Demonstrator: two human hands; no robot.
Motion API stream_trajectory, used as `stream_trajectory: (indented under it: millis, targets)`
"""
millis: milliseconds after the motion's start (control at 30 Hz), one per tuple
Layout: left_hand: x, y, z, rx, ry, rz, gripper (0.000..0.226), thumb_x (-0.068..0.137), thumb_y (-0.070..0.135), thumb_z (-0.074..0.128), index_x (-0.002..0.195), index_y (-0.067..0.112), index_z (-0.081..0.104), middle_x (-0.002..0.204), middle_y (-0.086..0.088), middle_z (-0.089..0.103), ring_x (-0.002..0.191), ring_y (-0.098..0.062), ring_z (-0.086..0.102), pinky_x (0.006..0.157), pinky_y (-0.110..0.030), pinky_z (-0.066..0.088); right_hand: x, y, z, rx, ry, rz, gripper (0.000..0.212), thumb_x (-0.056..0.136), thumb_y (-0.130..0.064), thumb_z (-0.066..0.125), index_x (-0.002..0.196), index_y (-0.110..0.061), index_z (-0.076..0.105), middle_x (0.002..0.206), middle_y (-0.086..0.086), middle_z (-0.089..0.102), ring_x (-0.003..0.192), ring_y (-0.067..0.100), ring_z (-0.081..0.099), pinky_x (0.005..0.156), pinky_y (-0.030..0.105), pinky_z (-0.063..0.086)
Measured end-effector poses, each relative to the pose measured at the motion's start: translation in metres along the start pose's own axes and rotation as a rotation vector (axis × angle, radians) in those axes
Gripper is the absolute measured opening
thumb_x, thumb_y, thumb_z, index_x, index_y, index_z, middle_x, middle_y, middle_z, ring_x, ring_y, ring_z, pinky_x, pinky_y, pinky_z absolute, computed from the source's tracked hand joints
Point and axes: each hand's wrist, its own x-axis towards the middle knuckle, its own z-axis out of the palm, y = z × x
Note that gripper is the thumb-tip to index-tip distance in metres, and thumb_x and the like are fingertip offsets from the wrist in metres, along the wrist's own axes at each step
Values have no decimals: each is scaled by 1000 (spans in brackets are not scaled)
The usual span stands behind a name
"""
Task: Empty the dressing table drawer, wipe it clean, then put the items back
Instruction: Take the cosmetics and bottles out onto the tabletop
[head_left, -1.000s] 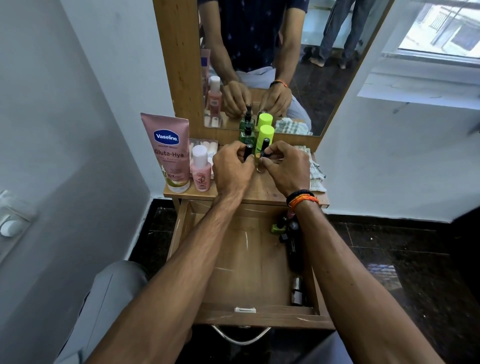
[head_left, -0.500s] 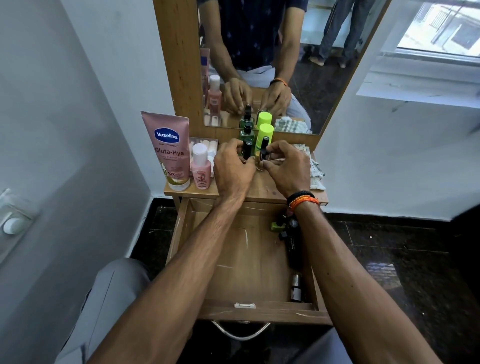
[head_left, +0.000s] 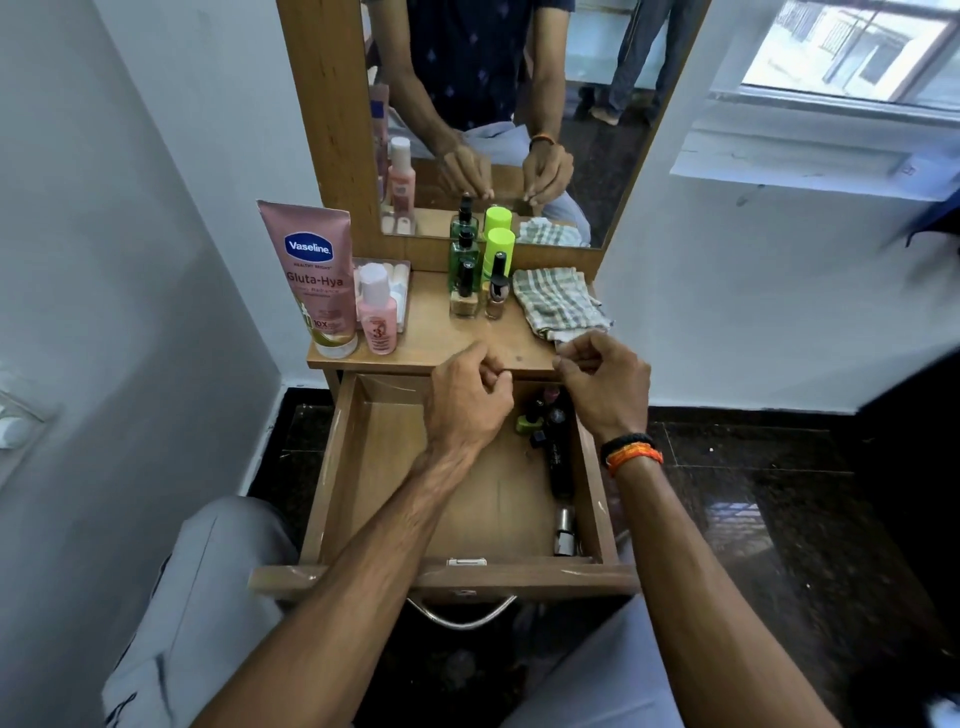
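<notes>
Both hands (head_left: 535, 395) empty over open drawer (head_left: 363, 467) — nail polishes (head_left: 480, 293) beyond.

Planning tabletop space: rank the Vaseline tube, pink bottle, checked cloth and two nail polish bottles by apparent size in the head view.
1. Vaseline tube
2. checked cloth, nearly as large
3. pink bottle
4. nail polish bottles, alike; not ranked

Both empty: left hand (head_left: 470, 402), right hand (head_left: 605, 382) loosely curled over open drawer (head_left: 363, 467).
</notes>
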Motion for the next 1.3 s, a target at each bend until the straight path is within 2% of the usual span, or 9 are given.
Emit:
stream_trajectory:
  millis: [133, 200, 333, 400, 500, 700, 1000, 1233, 1300]
  targets:
    - [-17, -13, 9, 55, -264, -59, 5, 79, 22, 76, 80, 22, 72, 69, 10, 68, 66, -6, 64, 64, -33, 60, -25, 19, -5, -55, -50, 89, 11, 79, -15, 78, 80, -23, 71, 76, -13, 69, 72, 2, 64, 76, 26, 58]
    - [-22, -17, 14, 66, -391, -40, 12, 75, 23, 82, 84, 23, 74, 72, 10, 69, 70, -7, 66, 67, -35, 60, -34, 26, -6, -87, -77, 113, 10, 78, -15, 78, 80, -23, 72, 75, -13, 68, 72, 3, 65, 76, 30, 59]
    - [-25, -16, 25, 170, -497, 5, 35, 72, 32, 87, 102, 20, 74, 90, 6, 71, 85, -11, 66, 72, -31, 57, -45, 32, -7, -117, -121, 135, 10, 78, -16, 79, 79, -23, 71, 76, -11, 69, 74, 8, 66, 76, 33, 59]
    - [-26, -15, 32, 218, -496, 26, 39, 72, 38, 87, 105, 20, 74, 98, 3, 71, 90, -13, 64, 71, -31, 54, -48, 34, -6, -128, -135, 144, 12, 79, -16, 79, 79, -24, 71, 77, -10, 70, 75, 8, 66, 78, 31, 59]
    - [-27, -12, 37, 253, -460, 32, 35, 73, 41, 85, 99, 21, 73, 99, 1, 68, 91, -16, 62, 70, -32, 53, -51, 35, -5, -124, -137, 149, 11, 80, -15, 78, 81, -24, 71, 79, -10, 70, 77, 7, 66, 78, 28, 58]
    - [-28, -13, 40, 241, -423, 17, 20, 82, 34, 78, 97, 20, 76, 98, 1, 72, 90, -16, 66, 72, -34, 58, -48, 33, 3, -114, -150, 141, 11, 80, -17, 78, 86, -25, 73, 79, -14, 70, 76, 4, 66, 79, 29, 59]
    - [-18, -19, 17, 195, -366, -69, 16, 78, 34, 76, 91, 24, 78, 86, 3, 74, 83, -16, 68, 70, -33, 58, -39, 20, 26, -185, -220, 45, 37, 85, -25, 75, 121, -23, 69, 97, -3, 74, 90, 14, 68, 91, 36, 56]
    - [-12, -22, 3, 135, -310, -20, 10, 81, 33, 77, 83, 24, 73, 77, 8, 67, 73, -12, 63, 66, -36, 59, -34, 15, 34, -286, -257, 46, 27, 87, -25, 71, 114, -23, 71, 105, 2, 74, 97, 21, 68, 90, 39, 55]
    - [-9, -22, -1, 96, -284, 11, 10, 81, 30, 77, 82, 24, 69, 80, 6, 64, 74, -13, 61, 67, -36, 57, -34, 15, 34, -293, -268, 47, 25, 86, -27, 72, 110, -22, 71, 104, 2, 74, 96, 21, 67, 88, 38, 55]
